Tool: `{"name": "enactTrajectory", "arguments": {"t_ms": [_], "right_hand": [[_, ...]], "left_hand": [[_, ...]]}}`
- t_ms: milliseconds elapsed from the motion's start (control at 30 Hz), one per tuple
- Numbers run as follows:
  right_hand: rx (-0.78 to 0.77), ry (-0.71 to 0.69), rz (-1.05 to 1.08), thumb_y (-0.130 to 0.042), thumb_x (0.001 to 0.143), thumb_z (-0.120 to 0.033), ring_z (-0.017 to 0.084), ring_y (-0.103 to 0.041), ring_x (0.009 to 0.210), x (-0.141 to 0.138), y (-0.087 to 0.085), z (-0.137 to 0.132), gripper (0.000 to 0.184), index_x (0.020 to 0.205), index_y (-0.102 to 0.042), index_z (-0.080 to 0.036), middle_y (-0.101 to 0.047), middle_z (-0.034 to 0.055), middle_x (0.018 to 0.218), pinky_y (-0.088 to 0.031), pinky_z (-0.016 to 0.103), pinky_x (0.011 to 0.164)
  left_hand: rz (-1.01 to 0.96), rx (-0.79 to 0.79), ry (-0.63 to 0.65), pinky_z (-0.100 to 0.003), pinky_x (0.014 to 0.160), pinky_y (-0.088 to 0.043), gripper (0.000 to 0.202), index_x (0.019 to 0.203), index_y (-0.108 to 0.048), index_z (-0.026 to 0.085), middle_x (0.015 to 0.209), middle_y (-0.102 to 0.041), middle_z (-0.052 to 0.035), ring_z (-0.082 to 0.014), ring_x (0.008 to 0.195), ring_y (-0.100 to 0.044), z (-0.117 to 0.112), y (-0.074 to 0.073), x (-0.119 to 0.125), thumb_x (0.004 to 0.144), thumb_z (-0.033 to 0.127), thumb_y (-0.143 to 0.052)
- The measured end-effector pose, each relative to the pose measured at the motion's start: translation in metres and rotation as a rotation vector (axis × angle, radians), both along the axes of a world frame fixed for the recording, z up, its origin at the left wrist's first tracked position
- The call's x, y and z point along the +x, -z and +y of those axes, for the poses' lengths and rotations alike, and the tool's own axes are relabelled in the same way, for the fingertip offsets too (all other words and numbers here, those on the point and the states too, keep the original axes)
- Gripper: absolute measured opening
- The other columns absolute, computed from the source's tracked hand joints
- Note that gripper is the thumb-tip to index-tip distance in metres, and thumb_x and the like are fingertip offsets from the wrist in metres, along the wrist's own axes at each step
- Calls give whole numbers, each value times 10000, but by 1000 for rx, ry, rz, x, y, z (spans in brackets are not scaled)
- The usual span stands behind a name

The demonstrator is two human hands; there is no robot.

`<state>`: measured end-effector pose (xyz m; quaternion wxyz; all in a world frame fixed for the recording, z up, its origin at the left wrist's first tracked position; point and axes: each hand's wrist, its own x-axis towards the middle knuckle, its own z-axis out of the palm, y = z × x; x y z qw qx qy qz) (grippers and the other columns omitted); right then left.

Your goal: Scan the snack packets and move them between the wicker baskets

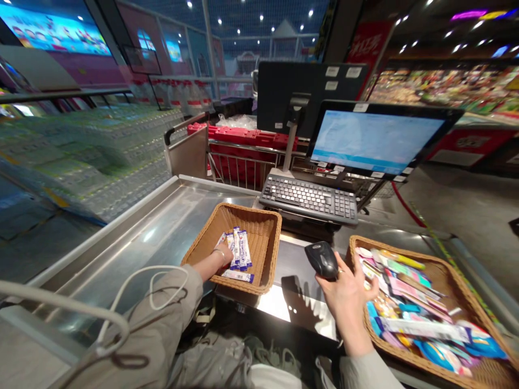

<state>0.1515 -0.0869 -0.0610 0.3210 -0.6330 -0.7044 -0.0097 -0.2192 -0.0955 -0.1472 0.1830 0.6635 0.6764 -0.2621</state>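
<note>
My left hand point(224, 254), wearing a bracelet, reaches into a woven tan basket point(265, 254). It touches slim white and blue stick packets point(242, 251) inside, and its fingertips are mostly hidden, so I cannot tell whether it grips one. One more white and blue packet point(238, 276) lies crosswise near the basket's front wall. In my right hand point(346, 289) is a black handheld barcode scanner point(323, 259), raised above the counter between two baskets. Thumb and forefinger are against the scanner, while the other fingers are spread towards the right.
A second woven basket point(454, 275) full of mixed packaged goods stands at right. Behind are a keyboard point(310, 197), a lit monitor point(373, 140) and a dark screen back point(304, 97). A white cable point(121, 286) loops over the metal counter point(138, 243) at left.
</note>
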Motion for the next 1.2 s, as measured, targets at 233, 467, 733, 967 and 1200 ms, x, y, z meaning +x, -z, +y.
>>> {"name": "enactTrajectory", "arguments": {"t_ms": [233, 467, 733, 967, 1200], "right_hand": [[11, 25, -6, -463, 787, -479, 318, -370, 1395, 8, 5, 5, 360, 847, -721, -235, -701, 62, 1226, -315, 509, 975], [-19, 6, 1, -485, 774, -438, 323, -365, 1397, 1, 1, 7, 337, 911, -723, -241, -693, 60, 1240, -297, 535, 1001], [-3, 5, 5, -474, 784, -450, 329, -379, 1387, 2, 5, 10, 363, 937, -725, -238, -696, 70, 1231, -303, 535, 993], [-18, 10, 8, -469, 783, -465, 333, -361, 1401, 4, 8, 13, 382, 951, -726, -239, -689, 63, 1250, -306, 532, 985], [-14, 8, 6, -479, 772, -450, 327, -377, 1397, 1, 5, 14, 350, 901, -727, -239, -696, 66, 1236, -318, 541, 991]], "left_hand": [[-21, 21, 25, -481, 895, -534, 373, 886, -726, 171, 952, -748, -147, -365, 975, -692, 1, -13, -3, 556, 218, -893], [-181, 254, -1, -356, 948, -486, 520, 1255, -620, 287, 1257, -687, -77, -271, 1144, -647, 10, -26, -7, 764, 444, -689], [-228, 250, -112, -257, 847, -494, 504, 1178, -640, 261, 1084, -747, -25, -225, 1023, -692, 18, -10, -10, 708, 395, -766], [-129, 198, -105, -335, 898, -497, 421, 1035, -713, 273, 1066, -751, -77, -279, 1040, -688, 17, -15, -24, 651, 409, -822], [-63, 265, -37, -568, 1087, -343, 344, 919, -737, 236, 1211, -706, -125, -350, 1257, -549, 16, -15, -12, 601, 265, -867]]}}
